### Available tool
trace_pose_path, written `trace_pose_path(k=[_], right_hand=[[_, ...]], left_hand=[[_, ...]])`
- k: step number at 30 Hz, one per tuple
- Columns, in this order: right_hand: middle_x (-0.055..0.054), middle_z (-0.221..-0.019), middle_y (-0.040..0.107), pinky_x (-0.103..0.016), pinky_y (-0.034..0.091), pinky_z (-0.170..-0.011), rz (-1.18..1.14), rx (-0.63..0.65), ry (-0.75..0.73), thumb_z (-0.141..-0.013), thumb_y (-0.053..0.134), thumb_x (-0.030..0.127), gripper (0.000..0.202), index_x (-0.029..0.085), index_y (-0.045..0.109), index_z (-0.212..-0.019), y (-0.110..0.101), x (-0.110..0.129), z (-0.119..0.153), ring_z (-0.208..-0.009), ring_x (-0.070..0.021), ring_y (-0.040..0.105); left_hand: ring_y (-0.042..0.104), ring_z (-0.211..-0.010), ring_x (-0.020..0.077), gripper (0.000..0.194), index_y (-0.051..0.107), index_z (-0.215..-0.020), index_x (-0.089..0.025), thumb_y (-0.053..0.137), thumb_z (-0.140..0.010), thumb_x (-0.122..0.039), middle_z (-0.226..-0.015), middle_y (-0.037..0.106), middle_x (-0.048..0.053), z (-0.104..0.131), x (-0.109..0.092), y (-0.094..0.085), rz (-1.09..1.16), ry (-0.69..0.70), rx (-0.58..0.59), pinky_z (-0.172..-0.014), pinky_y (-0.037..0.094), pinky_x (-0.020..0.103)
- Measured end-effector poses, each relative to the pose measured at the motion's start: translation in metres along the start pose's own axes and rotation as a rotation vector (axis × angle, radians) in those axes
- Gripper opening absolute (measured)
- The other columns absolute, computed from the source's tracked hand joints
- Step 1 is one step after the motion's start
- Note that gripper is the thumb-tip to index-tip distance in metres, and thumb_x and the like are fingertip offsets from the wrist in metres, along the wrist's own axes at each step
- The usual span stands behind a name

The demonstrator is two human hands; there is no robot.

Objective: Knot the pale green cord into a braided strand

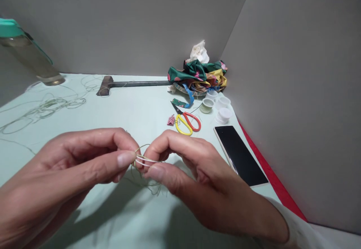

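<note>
both hands pinched on the thread [145, 161]: left hand [70, 166] and right hand [194, 181] fingertips nearly touching, strands running left-right between them, above the surface [126, 106].

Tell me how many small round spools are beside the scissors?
4: the greenish spool nearest the scissors, white spools behind it, right and closest to the phone. More may hide under the fabric pile.

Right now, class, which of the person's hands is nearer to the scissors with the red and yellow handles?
Right. The right hand lies just below the scissors, almost under their handles. The left hand sits farther off, down and to their left, pinching the thread.
</note>
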State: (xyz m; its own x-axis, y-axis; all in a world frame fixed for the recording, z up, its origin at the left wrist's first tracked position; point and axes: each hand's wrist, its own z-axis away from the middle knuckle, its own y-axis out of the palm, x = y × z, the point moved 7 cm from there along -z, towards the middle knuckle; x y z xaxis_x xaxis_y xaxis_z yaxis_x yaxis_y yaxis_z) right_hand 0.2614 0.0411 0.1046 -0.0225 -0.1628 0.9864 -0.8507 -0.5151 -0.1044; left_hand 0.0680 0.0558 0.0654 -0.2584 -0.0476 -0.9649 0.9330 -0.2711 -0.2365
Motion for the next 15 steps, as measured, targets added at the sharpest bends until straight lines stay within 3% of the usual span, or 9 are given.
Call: trace_pose_path(k=[5, 9, 12, 15], right_hand=[[0.004, -0.093, 0.068, -0.025, 0.046, -0.085, -0.211, 0.016, 0.217, -0.102, 0.073, 0.035, 0.017, 0.023, 0.066, -0.094, 0.003, -0.015, 0.003, -0.093, -0.0129, 0.061], [0.004, -0.089, 0.071, -0.028, 0.045, -0.083, -0.191, 0.026, 0.227, -0.109, 0.062, 0.047, 0.026, 0.023, 0.069, -0.101, 0.005, -0.023, 0.001, -0.089, -0.0136, 0.063], [0.005, -0.080, 0.065, -0.027, 0.043, -0.075, -0.254, 0.058, 0.244, -0.111, 0.058, 0.042, 0.024, 0.023, 0.066, -0.101, 0.011, -0.025, 0.000, -0.076, -0.0118, 0.058], [0.005, -0.084, 0.066, -0.025, 0.043, -0.073, -0.326, 0.067, 0.277, -0.111, 0.057, 0.038, 0.020, 0.022, 0.064, -0.102, 0.015, -0.025, 0.000, -0.073, -0.0098, 0.053]], left_hand=[[0.042, -0.060, 0.0176, 0.030, 0.079, -0.071, -0.034, 0.080, -0.088, -0.059, -0.059, 0.047, 0.000, 0.003, 0.000, -0.005, -0.076, 0.026, -0.044, -0.051, 0.044, 0.024], [0.047, -0.061, 0.0207, 0.023, 0.083, -0.077, -0.033, 0.081, -0.086, -0.054, -0.059, 0.050, 0.001, 0.000, -0.004, -0.002, -0.003, 0.040, -0.017, -0.053, 0.046, 0.029], [0.059, -0.073, 0.0285, 0.025, 0.085, -0.082, -0.032, 0.079, -0.084, -0.057, -0.061, 0.054, 0.004, -0.008, -0.012, 0.004, 0.092, 0.048, 0.025, -0.058, 0.052, 0.035], [0.063, -0.079, 0.0317, 0.025, 0.085, -0.086, -0.033, 0.079, -0.082, -0.057, -0.062, 0.056, 0.005, -0.013, -0.018, 0.006, 0.130, 0.051, 0.034, -0.061, 0.055, 0.037]])
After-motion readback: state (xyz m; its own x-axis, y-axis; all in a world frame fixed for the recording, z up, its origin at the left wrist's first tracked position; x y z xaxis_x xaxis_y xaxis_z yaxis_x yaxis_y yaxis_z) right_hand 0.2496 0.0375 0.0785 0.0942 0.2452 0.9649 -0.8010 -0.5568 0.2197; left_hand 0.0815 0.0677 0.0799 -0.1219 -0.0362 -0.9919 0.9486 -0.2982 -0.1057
